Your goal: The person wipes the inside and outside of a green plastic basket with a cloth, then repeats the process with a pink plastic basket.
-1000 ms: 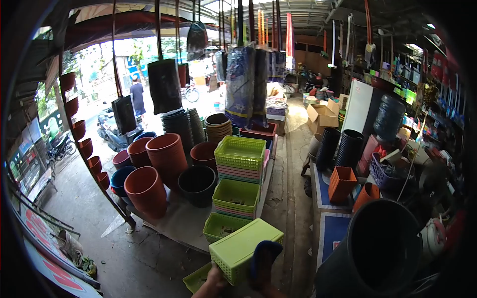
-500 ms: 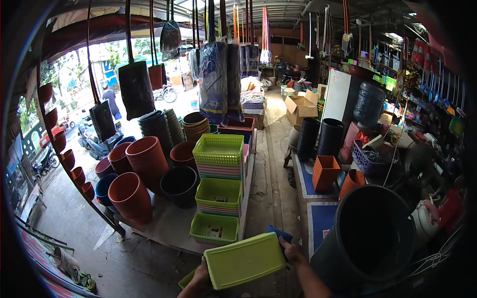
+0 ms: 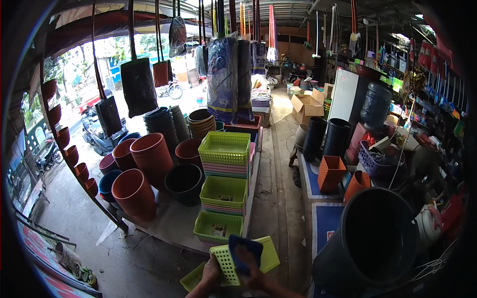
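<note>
Low at the front, a lime-green plastic basket (image 3: 270,254) is tilted so that its perforated side faces me. My left hand (image 3: 212,271) grips its left end. My right hand (image 3: 250,265) holds a dark blue cloth (image 3: 254,247) against the basket's side, its fingers spread over the cloth. Below and to the left, part of another green basket (image 3: 191,279) shows; my left arm and the held basket hide the rest. Just beyond stand stacks of similar baskets, the nearest topped by a green basket (image 3: 218,226) with a label inside.
Stacked brown pots (image 3: 133,191) and a black pot (image 3: 184,183) stand on the low table (image 3: 171,221) at left. A large dark bin (image 3: 338,248) is close on my right. Bagged goods (image 3: 222,79) hang overhead. The concrete aisle (image 3: 276,198) runs between the displays.
The basket has turned from its broad flat face to its perforated side. My right hand has moved left from the basket's right end, bringing the blue cloth across its front.
</note>
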### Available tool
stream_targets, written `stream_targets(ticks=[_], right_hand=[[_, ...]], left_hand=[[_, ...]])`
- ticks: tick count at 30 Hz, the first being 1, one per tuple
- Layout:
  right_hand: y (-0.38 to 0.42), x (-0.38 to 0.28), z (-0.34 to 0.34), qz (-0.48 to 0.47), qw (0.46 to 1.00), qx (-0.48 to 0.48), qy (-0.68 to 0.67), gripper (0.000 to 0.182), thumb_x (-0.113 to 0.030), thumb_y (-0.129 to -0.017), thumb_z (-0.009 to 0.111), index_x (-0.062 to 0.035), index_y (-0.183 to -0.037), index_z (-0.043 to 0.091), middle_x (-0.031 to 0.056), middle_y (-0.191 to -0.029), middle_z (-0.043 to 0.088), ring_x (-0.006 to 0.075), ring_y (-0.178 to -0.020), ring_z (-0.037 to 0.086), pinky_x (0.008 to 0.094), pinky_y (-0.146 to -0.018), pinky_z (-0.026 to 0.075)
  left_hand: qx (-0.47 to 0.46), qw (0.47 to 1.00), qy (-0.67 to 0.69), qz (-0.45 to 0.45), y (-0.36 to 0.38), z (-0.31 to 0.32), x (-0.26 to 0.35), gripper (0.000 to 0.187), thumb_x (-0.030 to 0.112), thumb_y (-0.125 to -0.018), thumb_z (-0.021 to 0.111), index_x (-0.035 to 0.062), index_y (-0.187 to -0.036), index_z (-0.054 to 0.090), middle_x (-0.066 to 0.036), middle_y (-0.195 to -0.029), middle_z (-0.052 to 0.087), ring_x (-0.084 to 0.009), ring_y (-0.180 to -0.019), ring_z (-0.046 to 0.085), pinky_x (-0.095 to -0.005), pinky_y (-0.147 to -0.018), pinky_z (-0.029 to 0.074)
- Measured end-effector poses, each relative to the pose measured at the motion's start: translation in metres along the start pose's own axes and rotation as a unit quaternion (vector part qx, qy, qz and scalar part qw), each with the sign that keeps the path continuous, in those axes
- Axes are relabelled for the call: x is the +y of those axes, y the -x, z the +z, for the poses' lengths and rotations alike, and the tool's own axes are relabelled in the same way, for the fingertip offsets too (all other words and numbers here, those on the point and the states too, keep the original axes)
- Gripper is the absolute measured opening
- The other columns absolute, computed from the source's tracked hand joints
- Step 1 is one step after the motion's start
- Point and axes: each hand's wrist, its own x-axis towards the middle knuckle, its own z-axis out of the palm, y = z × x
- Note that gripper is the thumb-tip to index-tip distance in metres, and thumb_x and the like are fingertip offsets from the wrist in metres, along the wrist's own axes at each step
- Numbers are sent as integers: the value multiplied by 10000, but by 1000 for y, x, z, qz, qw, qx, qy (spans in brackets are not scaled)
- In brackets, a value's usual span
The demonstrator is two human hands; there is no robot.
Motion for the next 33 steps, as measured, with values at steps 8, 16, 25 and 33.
stream_targets(ticks=[8,16,25,33], right_hand=[[39,55,-31,49,991,-64,108,760,-254,-871,605,-82,-1516,242,149,-1564,254,325,-1460,188,490,-1169,140],[43,48,-10,177,978,37,100,678,-243,-891,609,-65,-1477,319,170,-1498,368,391,-1410,277,521,-1139,220],[-16,-63,19,92,939,-127,305,793,-290,-838,605,-92,-1512,237,148,-1557,258,436,-1422,214,595,-1115,214],[-22,-38,72,163,956,-43,241,576,-96,-894,433,-11,-1449,303,244,-1445,396,418,-1318,410,468,-1064,376]], left_hand=[[-10,998,55,-43,6,-4,22,615,518,-1023,231,21,-1250,512,-113,-1070,671,-224,-916,689,-355,-785,572],[-42,992,104,-59,-21,-5,3,558,499,-1031,238,45,-1218,504,-88,-1002,660,-203,-888,667,-364,-760,564],[-43,997,-57,-37,-18,-3,34,384,390,-1048,325,54,-1153,480,-94,-977,598,-202,-830,599,-326,-746,515],[-157,984,-77,-40,-1,-24,46,512,324,-996,525,-9,-1357,381,-193,-1223,558,-232,-1076,584,-348,-925,482]])
